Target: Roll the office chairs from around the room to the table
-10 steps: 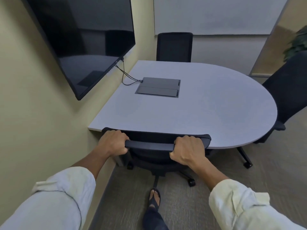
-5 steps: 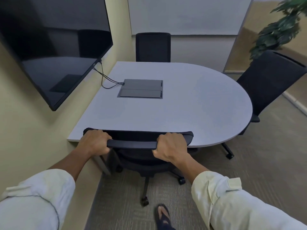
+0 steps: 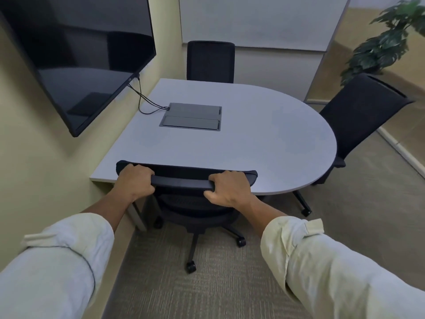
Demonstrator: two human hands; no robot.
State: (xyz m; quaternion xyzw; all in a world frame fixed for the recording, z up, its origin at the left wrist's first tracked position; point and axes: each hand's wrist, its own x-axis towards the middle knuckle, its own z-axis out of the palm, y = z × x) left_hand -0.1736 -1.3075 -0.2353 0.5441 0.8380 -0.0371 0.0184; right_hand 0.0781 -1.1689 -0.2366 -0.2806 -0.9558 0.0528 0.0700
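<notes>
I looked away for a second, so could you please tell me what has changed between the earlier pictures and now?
The foot seen behind the near chair has left view. Both hands, left hand and right hand, stay clamped on its backrest; the chair stays at the table.

Small office mtg room. Evidence: grey table point(image 3: 264, 139), one end rounded, flat end butted against the wall, w/ a recessed cable box point(image 3: 192, 116) set in the top. Cables point(image 3: 147, 104) run from it up to a big black wall-mounted screen point(image 3: 76, 54). Whiteboard point(image 3: 253, 19) on far wall. Black mesh-back office chairs on castors around the table: far chair point(image 3: 210, 61), right chair point(image 3: 358, 113), near chair point(image 3: 195, 203). Low-pile carpet point(image 3: 207, 291), potted plant point(image 3: 391, 40) at right.
</notes>
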